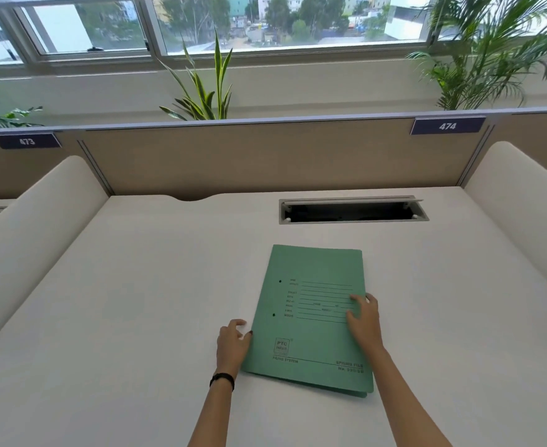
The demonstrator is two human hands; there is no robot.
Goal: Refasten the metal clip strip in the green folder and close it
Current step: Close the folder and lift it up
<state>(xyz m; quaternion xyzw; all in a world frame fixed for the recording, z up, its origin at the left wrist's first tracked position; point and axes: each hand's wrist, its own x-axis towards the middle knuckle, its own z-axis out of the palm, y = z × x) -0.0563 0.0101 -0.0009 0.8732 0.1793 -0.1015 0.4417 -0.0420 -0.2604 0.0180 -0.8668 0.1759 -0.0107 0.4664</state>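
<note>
The green folder [311, 317] lies closed and flat on the white desk [136, 301], front cover up with printed lines and a logo. The metal clip strip is hidden inside; only two small dark holes show near the spine. My left hand [232, 345] rests at the folder's left spine edge, fingers curled, thumb touching the cover. My right hand [364, 319] lies on the cover's right edge, fingers spread and pressing down on it.
An open cable slot [353, 210] is cut into the desk behind the folder. Beige partition panel [265, 156] closes the back; rounded white dividers [33, 214] flank both sides. Plants stand behind the partition.
</note>
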